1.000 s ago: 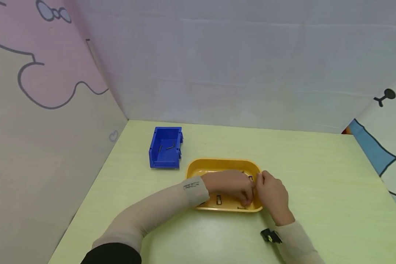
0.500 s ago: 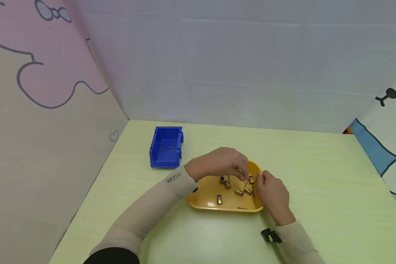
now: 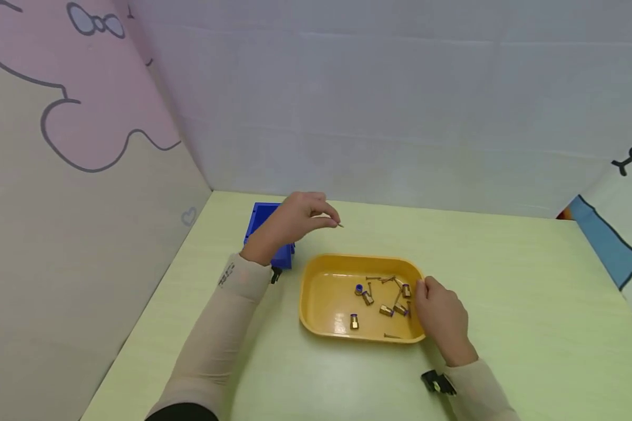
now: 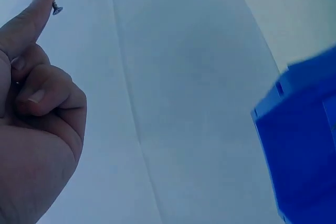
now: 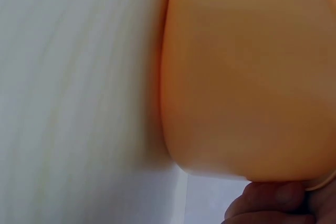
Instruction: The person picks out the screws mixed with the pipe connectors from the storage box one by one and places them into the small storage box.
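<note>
Your left hand [image 3: 298,217] is up in the air, with a thumb and finger pinching one little screw [image 4: 56,9]. In the left wrist view, the screw's round head is low and its pointy end leans toward 11 o'clock. The other fingers there are curled in. Your right hand [image 3: 443,314] holds the end of the yellow tray [image 3: 323,301] at 3 o'clock, and the right wrist view shows its bent fingers touching the tray's outside. Your two hands are well apart.

From the middle of the tray, the pinched screw is between 11 and 12 o'clock, past the rim. In the tray lie six shiny gold fittings [image 3: 386,310] with blue on them. Most are on the 3 o'clock side, and one stands alone near 6 o'clock. Thin screws [image 3: 373,278] lie around them, and one is by the rim between 4 and 5 o'clock.

The blue box [image 3: 283,257] sits at 10 o'clock from the tray, near but not touching. Your left hand and wrist hide much of it in the head view.

Everything sits on a pale yellow-green table [image 3: 532,298]. A whitish cloth [image 3: 390,117] hangs at 12 o'clock, and a pink picture [image 3: 105,88] shows at 10 o'clock.
</note>
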Demonstrator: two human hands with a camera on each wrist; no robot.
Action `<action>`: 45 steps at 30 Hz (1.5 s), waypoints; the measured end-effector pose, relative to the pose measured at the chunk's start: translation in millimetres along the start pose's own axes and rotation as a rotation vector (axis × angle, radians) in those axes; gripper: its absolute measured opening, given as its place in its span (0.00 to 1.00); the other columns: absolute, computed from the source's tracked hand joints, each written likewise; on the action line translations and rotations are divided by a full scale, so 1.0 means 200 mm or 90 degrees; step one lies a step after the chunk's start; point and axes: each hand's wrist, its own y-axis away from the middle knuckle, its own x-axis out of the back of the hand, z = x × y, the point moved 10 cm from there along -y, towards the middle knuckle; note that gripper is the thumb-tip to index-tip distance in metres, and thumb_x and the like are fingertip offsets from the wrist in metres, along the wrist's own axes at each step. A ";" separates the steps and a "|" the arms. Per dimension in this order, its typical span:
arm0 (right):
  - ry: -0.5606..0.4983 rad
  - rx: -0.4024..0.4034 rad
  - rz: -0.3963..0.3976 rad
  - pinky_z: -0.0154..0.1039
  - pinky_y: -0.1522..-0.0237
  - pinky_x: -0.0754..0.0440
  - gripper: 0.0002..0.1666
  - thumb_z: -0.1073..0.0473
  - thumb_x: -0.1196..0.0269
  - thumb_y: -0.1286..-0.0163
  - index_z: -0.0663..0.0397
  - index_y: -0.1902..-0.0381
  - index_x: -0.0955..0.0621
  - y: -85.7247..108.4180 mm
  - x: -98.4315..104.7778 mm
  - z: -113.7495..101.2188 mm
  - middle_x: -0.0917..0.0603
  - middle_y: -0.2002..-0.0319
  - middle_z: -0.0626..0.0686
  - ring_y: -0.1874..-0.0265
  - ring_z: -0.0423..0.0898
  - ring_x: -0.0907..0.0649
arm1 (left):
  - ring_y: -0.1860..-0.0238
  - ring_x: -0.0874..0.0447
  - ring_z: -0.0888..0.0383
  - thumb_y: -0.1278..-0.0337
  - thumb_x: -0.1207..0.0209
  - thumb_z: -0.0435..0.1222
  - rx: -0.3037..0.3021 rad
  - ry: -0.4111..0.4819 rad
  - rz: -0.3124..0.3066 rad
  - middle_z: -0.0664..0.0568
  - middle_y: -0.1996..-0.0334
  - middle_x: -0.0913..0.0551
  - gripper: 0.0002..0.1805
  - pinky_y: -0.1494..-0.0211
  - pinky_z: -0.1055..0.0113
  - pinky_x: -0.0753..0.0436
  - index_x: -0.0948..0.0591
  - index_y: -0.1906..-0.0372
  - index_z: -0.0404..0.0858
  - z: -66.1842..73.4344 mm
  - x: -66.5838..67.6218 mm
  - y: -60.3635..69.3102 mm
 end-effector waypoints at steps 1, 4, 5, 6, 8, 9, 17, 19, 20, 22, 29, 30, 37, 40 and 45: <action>0.000 0.001 0.001 0.40 0.83 0.37 0.26 0.46 0.61 0.19 0.54 0.73 0.31 0.00 0.00 0.00 0.33 0.83 0.52 0.86 0.48 0.31 | 0.75 0.36 0.55 0.34 0.38 0.42 0.021 -0.002 0.025 0.55 0.75 0.28 0.06 0.69 0.63 0.34 0.10 0.60 0.51 -0.04 0.05 0.02; 0.000 0.001 0.001 0.40 0.83 0.37 0.25 0.46 0.61 0.19 0.54 0.73 0.31 -0.01 -0.01 -0.01 0.32 0.83 0.52 0.86 0.48 0.31 | 0.73 0.35 0.54 0.35 0.37 0.43 0.100 -0.051 0.090 0.54 0.74 0.28 0.06 0.68 0.62 0.34 0.10 0.61 0.51 -0.17 0.17 0.09; -0.001 0.002 0.000 0.40 0.83 0.37 0.25 0.46 0.61 0.19 0.54 0.73 0.31 -0.01 -0.01 -0.02 0.32 0.83 0.52 0.86 0.48 0.31 | 0.72 0.34 0.54 0.35 0.36 0.43 0.132 -0.077 0.105 0.54 0.74 0.28 0.06 0.67 0.61 0.33 0.10 0.61 0.51 -0.22 0.20 0.11; -0.001 0.003 -0.001 0.40 0.83 0.37 0.25 0.46 0.61 0.19 0.54 0.73 0.31 -0.01 -0.01 -0.02 0.32 0.83 0.52 0.86 0.48 0.31 | 0.71 0.32 0.54 0.35 0.36 0.44 0.164 -0.102 0.114 0.54 0.73 0.27 0.06 0.66 0.61 0.31 0.10 0.60 0.50 -0.27 0.23 0.13; -0.002 0.004 -0.001 0.40 0.83 0.37 0.26 0.46 0.61 0.19 0.54 0.73 0.31 -0.01 -0.01 -0.02 0.33 0.83 0.52 0.86 0.48 0.31 | 0.66 0.27 0.54 0.34 0.37 0.45 0.226 -0.151 0.123 0.55 0.69 0.24 0.08 0.64 0.59 0.26 0.10 0.59 0.50 -0.36 0.27 0.18; -0.002 0.005 -0.002 0.40 0.83 0.37 0.26 0.46 0.61 0.19 0.54 0.74 0.31 -0.01 -0.01 -0.02 0.33 0.83 0.52 0.86 0.48 0.31 | 0.64 0.25 0.53 0.34 0.37 0.45 0.255 -0.172 0.124 0.55 0.67 0.23 0.08 0.62 0.58 0.24 0.11 0.58 0.50 -0.41 0.28 0.20; -0.002 0.007 0.006 0.40 0.83 0.37 0.25 0.46 0.61 0.19 0.54 0.74 0.32 -0.01 0.00 -0.02 0.33 0.83 0.52 0.87 0.48 0.31 | 0.57 0.18 0.47 0.36 0.36 0.45 0.393 -0.228 0.155 0.48 0.54 0.15 0.10 0.55 0.51 0.22 0.10 0.56 0.47 -0.62 0.30 0.33; -0.003 0.005 0.005 0.40 0.83 0.37 0.25 0.46 0.60 0.19 0.54 0.74 0.31 -0.01 0.00 -0.02 0.33 0.83 0.52 0.87 0.48 0.31 | 0.55 0.18 0.46 0.36 0.35 0.44 0.414 -0.237 0.158 0.48 0.53 0.14 0.10 0.51 0.50 0.25 0.09 0.57 0.46 -0.65 0.29 0.35; -0.003 0.004 0.004 0.40 0.83 0.37 0.25 0.47 0.60 0.19 0.54 0.74 0.31 -0.01 0.00 -0.02 0.33 0.83 0.52 0.86 0.48 0.31 | 0.54 0.18 0.45 0.36 0.36 0.44 0.425 -0.244 0.154 0.48 0.53 0.13 0.10 0.50 0.49 0.26 0.09 0.57 0.45 -0.67 0.28 0.35; -0.003 0.004 0.003 0.40 0.83 0.37 0.25 0.47 0.60 0.19 0.54 0.73 0.31 -0.01 -0.01 -0.02 0.33 0.83 0.52 0.86 0.48 0.31 | 0.53 0.18 0.45 0.36 0.36 0.43 0.446 -0.253 0.142 0.48 0.53 0.12 0.09 0.49 0.48 0.28 0.09 0.58 0.46 -0.69 0.27 0.37; 0.000 0.008 0.010 0.39 0.84 0.37 0.24 0.47 0.59 0.19 0.54 0.74 0.31 -0.01 0.00 -0.02 0.33 0.83 0.52 0.87 0.47 0.31 | 0.50 0.18 0.44 0.35 0.36 0.42 0.494 -0.236 0.105 0.50 0.52 0.13 0.08 0.46 0.47 0.28 0.09 0.58 0.48 -0.74 0.23 0.39; -0.001 0.009 0.011 0.39 0.84 0.37 0.24 0.47 0.59 0.19 0.54 0.74 0.31 -0.01 0.00 -0.02 0.33 0.83 0.52 0.87 0.47 0.31 | 0.51 0.18 0.44 0.35 0.36 0.42 0.494 -0.234 0.107 0.50 0.52 0.13 0.08 0.46 0.47 0.28 0.09 0.59 0.48 -0.75 0.23 0.39; -0.002 0.002 0.009 0.39 0.84 0.37 0.25 0.47 0.59 0.19 0.54 0.74 0.31 -0.01 0.00 -0.02 0.33 0.83 0.52 0.87 0.48 0.31 | 0.48 0.19 0.44 0.36 0.36 0.43 0.502 -0.229 0.112 0.49 0.49 0.13 0.08 0.45 0.46 0.28 0.09 0.58 0.48 -0.77 0.24 0.40; -0.003 -0.001 0.005 0.39 0.84 0.37 0.24 0.47 0.59 0.19 0.54 0.74 0.31 0.00 0.00 -0.02 0.33 0.83 0.52 0.87 0.48 0.31 | 0.45 0.20 0.44 0.35 0.36 0.44 0.507 -0.217 0.121 0.48 0.47 0.14 0.10 0.44 0.46 0.28 0.10 0.54 0.47 -0.76 0.24 0.40; -0.002 -0.002 0.005 0.40 0.83 0.36 0.25 0.47 0.59 0.19 0.54 0.73 0.31 0.00 0.00 -0.01 0.32 0.83 0.52 0.86 0.48 0.31 | 0.40 0.22 0.43 0.35 0.37 0.47 0.454 -0.174 0.140 0.45 0.43 0.18 0.15 0.38 0.45 0.27 0.12 0.50 0.45 -0.68 0.23 0.35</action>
